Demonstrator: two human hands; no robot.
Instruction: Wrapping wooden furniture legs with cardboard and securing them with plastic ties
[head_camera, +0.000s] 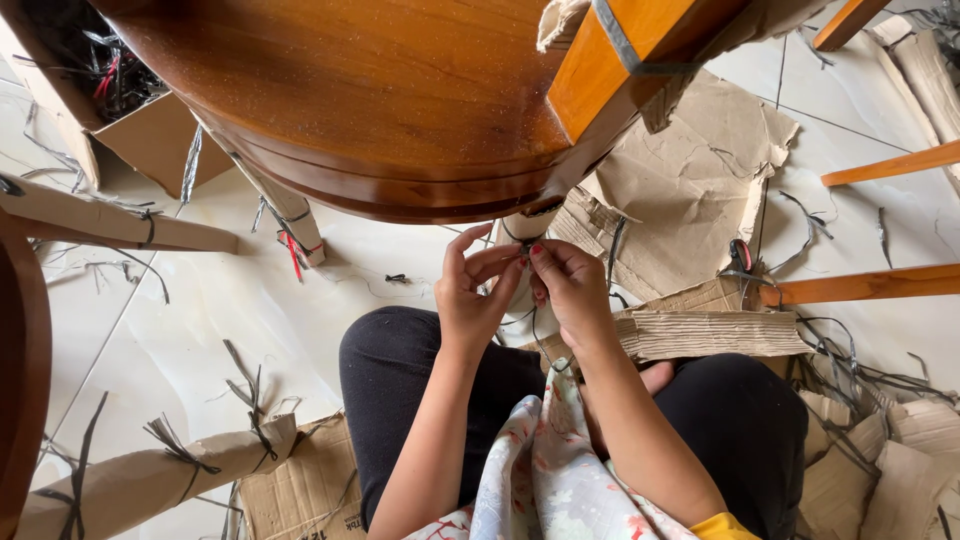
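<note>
Head view: both hands meet at twelve o'clock, left hand (470, 295) and right hand (568, 290), fingers pinched on the dark plastic strap (522, 238) around the cardboard-wrapped leg (520, 250) under the round brown wooden table (380, 110); untying step, which likely needs a firm pull.

Black trousers (420, 390), floral cloth (550, 470), yellow cuff (722, 526), red-painted nails (536, 249)

Pale glossy floor tiles (300, 290) are reflecting soft daylight, while torn cardboard sheets (690, 180) and dark strap offcuts (250, 395) are lying scattered across them. A round polished wooden tabletop (360, 100) is looming overhead (its varnish glinting), and orange wooden bars (860, 285) are jutting in from the right
</note>
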